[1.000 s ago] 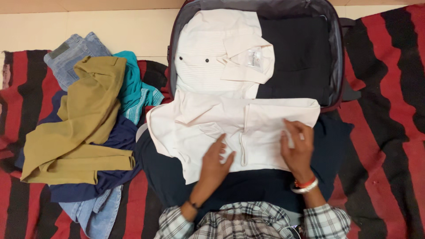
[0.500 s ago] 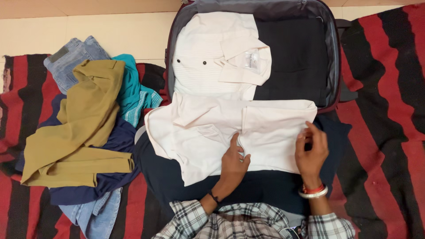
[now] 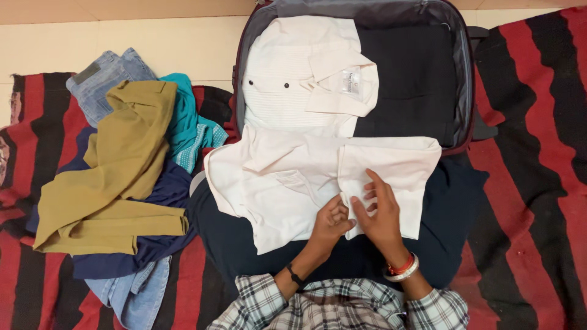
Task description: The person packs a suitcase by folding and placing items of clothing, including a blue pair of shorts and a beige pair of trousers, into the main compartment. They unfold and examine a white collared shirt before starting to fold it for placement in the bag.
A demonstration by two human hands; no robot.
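A cream shirt point(image 3: 287, 177) lies spread on my lap, over dark trousers, just below the open suitcase point(image 3: 466, 73). Its right part is folded inward into a flat panel. My left hand point(image 3: 331, 221) rests on the shirt's lower middle with fingers curled at the fold edge. My right hand point(image 3: 378, 212) lies flat on the folded panel, fingers spread, almost touching the left hand. Another folded cream shirt point(image 3: 306, 76) lies in the suitcase's left half beside a dark folded garment point(image 3: 409, 79).
A pile of clothes sits at the left on a red and black striped rug point(image 3: 532, 183): an olive garment point(image 3: 116, 171), a teal one point(image 3: 186, 122), blue jeans point(image 3: 101, 76) and a navy piece point(image 3: 159, 195). Beige floor tiles point(image 3: 122, 36) lie beyond.
My right hand moved from the shirt's right edge inward to the middle, beside the left hand. The left hand slid slightly right and curled. The shirt's right side now lies folded narrower.
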